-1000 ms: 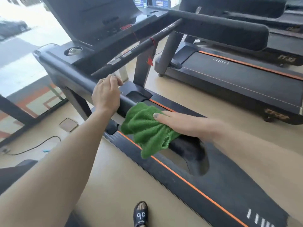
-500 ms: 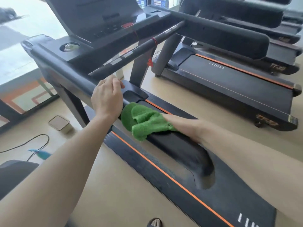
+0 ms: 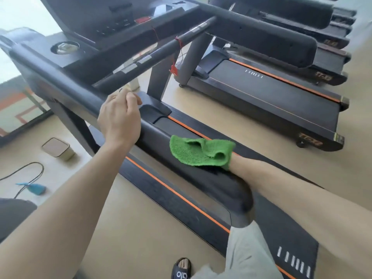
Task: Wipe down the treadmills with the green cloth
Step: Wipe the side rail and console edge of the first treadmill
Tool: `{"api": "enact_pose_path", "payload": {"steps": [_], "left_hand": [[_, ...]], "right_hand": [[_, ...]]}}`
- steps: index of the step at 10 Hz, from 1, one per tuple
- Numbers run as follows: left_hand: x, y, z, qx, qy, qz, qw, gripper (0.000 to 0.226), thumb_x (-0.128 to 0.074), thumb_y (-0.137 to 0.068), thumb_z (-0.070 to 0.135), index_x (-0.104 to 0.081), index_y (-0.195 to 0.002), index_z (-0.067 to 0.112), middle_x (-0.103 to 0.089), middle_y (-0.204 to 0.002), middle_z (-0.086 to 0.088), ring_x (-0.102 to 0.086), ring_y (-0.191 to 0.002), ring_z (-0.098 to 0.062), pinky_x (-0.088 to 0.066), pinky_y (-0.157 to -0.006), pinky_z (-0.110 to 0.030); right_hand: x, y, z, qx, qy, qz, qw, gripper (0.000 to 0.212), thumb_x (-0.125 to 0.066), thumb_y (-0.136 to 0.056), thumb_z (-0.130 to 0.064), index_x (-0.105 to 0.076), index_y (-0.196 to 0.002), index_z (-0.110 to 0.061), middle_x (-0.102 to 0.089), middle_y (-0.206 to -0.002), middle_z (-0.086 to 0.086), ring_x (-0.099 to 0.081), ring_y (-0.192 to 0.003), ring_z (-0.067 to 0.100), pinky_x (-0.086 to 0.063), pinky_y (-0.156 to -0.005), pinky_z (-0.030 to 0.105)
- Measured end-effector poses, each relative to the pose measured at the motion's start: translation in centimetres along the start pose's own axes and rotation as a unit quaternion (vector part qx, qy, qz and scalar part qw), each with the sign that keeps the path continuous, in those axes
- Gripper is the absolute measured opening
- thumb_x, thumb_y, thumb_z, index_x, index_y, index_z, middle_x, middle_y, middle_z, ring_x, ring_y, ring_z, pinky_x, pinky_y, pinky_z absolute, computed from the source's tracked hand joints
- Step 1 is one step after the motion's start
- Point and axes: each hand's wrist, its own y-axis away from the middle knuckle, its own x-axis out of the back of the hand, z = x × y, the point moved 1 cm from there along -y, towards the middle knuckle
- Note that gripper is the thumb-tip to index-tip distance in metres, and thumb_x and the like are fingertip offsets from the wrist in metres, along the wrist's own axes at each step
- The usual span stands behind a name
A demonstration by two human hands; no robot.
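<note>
Counting it up: three treadmills (image 3: 201, 178) (image 3: 271, 93) (image 3: 332, 43), one green cloth (image 3: 199, 153), one small box (image 3: 57, 149), one cable (image 3: 30, 172), one sandal (image 3: 181, 268).

Left hand (image 3: 119, 119) loosely curled, right hidden.

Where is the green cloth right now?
In the head view, the green cloth lies draped on the near treadmill's left handrail, right of centre, covering the right hand; the left hand sits farther up the rail.

A person's right hand (image 3: 234, 161), mostly hidden under a green cloth (image 3: 200, 151), presses it onto a treadmill's black side handrail (image 3: 181, 156). The left hand (image 3: 119, 119) rests on the same rail farther up, fingers loosely curled. Beyond the right hand stands a 2nd treadmill (image 3: 271, 93).
</note>
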Motion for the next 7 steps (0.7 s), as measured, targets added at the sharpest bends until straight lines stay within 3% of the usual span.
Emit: {"api": "enact_pose_path", "payload": {"steps": [1,2,3,4,5,6,7], "left_hand": [[-0.2,0.1,0.5,0.007,-0.015,-0.006,1.0,0.04,-0.028,-0.096,0.033,-0.066,-0.09,0.027,-0.068,-0.106,0.009,-0.052,-0.116,-0.014,-0.031,-0.082,-0.032],[-0.2,0.3,0.6,0.01,-0.037,-0.022,0.999,0.04,-0.028,-0.097,0.039,-0.067,-0.095,0.03,-0.067,-0.109,0.005,-0.052,-0.117,-0.017,-0.033,-0.083,-0.034],[0.1,0.6,1.1,-0.006,-0.039,-0.037,0.999,0.041,-0.028,-0.096,0.038,-0.068,-0.098,0.029,-0.067,-0.106,0.005,-0.053,-0.116,-0.018,-0.035,-0.087,-0.036],[0.7,0.9,1.5,-0.015,-0.044,-0.064,0.997,0.047,-0.026,-0.092,0.036,-0.07,-0.103,0.027,-0.068,-0.109,0.003,-0.051,-0.121,-0.017,-0.035,-0.095,-0.036],[1.2,1.4,2.2,0.003,-0.075,-0.085,0.994,0.048,-0.027,-0.092,0.034,-0.071,-0.108,0.024,-0.062,-0.111,0.004,-0.049,-0.125,-0.02,-0.033,-0.1,-0.037],[1.2,1.6,3.3,0.019,-0.09,-0.096,0.991,0.049,-0.027,-0.092,0.032,-0.071,-0.111,0.021,-0.063,-0.121,-0.007,-0.05,-0.124,-0.024,-0.032,-0.099,-0.035],[1.1,1.8,3.5,0.02,-0.097,-0.09,0.991,0.046,-0.029,-0.094,0.028,-0.071,-0.111,0.019,-0.064,-0.123,-0.005,-0.05,-0.123,-0.023,-0.03,-0.091,-0.029]], "right_hand": [[-2.6,5.5,-1.1,0.156,0.033,0.155,0.975,0.055,-0.049,-0.1,-0.022,-0.037,-0.153,-0.033,-0.046,-0.152,-0.008,-0.046,-0.138,0.017,-0.04,-0.108,0.026],[-4.0,5.9,-0.5,0.162,0.162,0.295,0.928,0.054,-0.049,-0.098,-0.04,-0.041,-0.151,-0.032,-0.041,-0.155,0.013,-0.051,-0.132,0.033,-0.049,-0.101,0.045],[-4.8,4.2,-0.4,0.215,0.312,0.336,0.862,0.056,-0.054,-0.094,-0.02,-0.046,-0.149,-0.019,-0.039,-0.148,0.035,-0.049,-0.125,0.054,-0.047,-0.101,0.058],[-4.4,1.6,-3.3,0.199,0.344,0.309,0.864,0.063,-0.043,-0.091,-0.02,-0.037,-0.154,-0.017,-0.028,-0.15,0.042,-0.041,-0.126,0.062,-0.041,-0.103,0.063],[-4.3,0.9,-4.4,0.135,0.284,0.294,0.903,0.067,-0.048,-0.093,-0.03,-0.029,-0.157,-0.019,-0.028,-0.15,0.04,-0.044,-0.125,0.056,-0.042,-0.103,0.06],[-5.2,4.0,-0.7,0.146,0.109,0.332,0.925,0.057,-0.046,-0.099,-0.046,-0.039,-0.152,-0.026,-0.049,-0.144,0.02,-0.057,-0.115,0.035,-0.054,-0.086,0.045],[-5.2,6.8,3.0,0.14,-0.156,0.28,0.937,0.054,-0.037,-0.097,-0.066,-0.033,-0.149,-0.05,-0.052,-0.137,-0.019,-0.057,-0.115,0.002,-0.053,-0.087,0.028]]}}
